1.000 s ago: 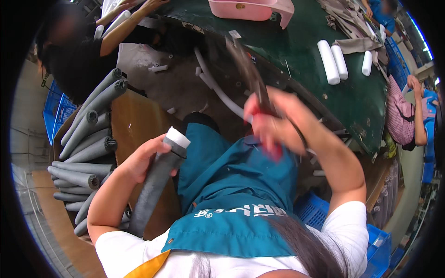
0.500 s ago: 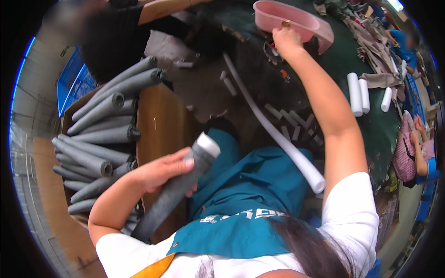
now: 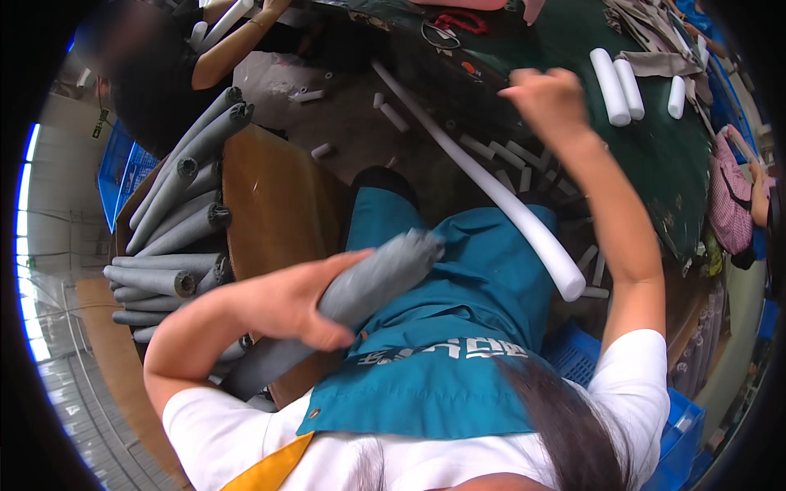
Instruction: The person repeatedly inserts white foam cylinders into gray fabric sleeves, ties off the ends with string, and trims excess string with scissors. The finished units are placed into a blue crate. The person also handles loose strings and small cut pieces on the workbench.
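My left hand [image 3: 286,301] is wrapped round a grey fabric-covered foam tube [image 3: 381,278], which slants across my lap with its far end up. Fabric is bunched at that end, and no white foam shows there. Raised over the edge of the green table, my right hand [image 3: 553,102] has its fingers curled; anything in them is too blurred to make out. A long white foam tube [image 3: 499,200] leans from the floor to beside my right knee.
At my left, a cardboard box [image 3: 282,221] holds several grey covered tubes [image 3: 184,209]. White foam pieces [image 3: 610,86] lie on the green table [image 3: 565,41]; others litter the floor. A blue crate [image 3: 688,425] stands at lower right. Another person [image 3: 225,61] works at upper left.
My right hand has come back from the pink basket toward me. The grey tube has tipped rightward in my left hand, and its white foam end no longer shows.
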The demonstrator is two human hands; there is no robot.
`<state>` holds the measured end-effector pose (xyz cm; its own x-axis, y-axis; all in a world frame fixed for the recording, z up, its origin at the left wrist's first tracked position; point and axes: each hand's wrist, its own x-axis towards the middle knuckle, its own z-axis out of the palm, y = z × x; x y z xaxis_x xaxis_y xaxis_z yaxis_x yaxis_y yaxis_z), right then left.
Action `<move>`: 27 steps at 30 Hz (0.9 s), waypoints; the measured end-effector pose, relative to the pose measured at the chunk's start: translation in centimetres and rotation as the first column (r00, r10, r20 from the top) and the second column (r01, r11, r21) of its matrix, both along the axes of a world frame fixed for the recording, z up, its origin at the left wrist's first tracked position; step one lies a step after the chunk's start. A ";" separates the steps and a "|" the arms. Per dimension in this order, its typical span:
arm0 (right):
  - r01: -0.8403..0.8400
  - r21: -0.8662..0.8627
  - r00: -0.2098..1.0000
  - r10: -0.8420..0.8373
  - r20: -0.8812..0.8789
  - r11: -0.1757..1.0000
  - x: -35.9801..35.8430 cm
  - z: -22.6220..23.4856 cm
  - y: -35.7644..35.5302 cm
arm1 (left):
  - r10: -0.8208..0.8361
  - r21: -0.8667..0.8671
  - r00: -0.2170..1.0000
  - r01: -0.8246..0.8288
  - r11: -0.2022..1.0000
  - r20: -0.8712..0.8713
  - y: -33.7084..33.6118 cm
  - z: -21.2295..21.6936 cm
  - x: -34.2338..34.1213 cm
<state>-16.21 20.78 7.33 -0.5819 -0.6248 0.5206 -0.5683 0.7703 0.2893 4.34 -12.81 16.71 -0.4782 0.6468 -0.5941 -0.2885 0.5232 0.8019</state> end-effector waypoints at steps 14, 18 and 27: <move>0.234 -0.895 -0.038 0.923 0.382 0.380 16.5 3.8 -3.4 | -0.159 -0.295 0.963 0.091 0.951 -0.218 4.3 4.1 0.6; 0.474 -0.758 -0.158 0.890 0.427 0.448 17.0 3.4 -4.5 | -0.247 -0.446 0.902 0.069 0.893 -0.356 5.3 4.3 1.4; 0.567 -0.644 -0.228 0.849 0.477 0.514 16.8 4.5 -7.3 | -0.356 -0.608 0.769 -0.054 0.792 -0.531 3.3 4.2 3.6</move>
<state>0.57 13.52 11.88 -0.6339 -0.7506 -0.1866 0.3370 -0.0509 -0.9401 7.98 -9.48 20.94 -0.7809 0.3873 -0.4901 0.2606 0.9151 0.3078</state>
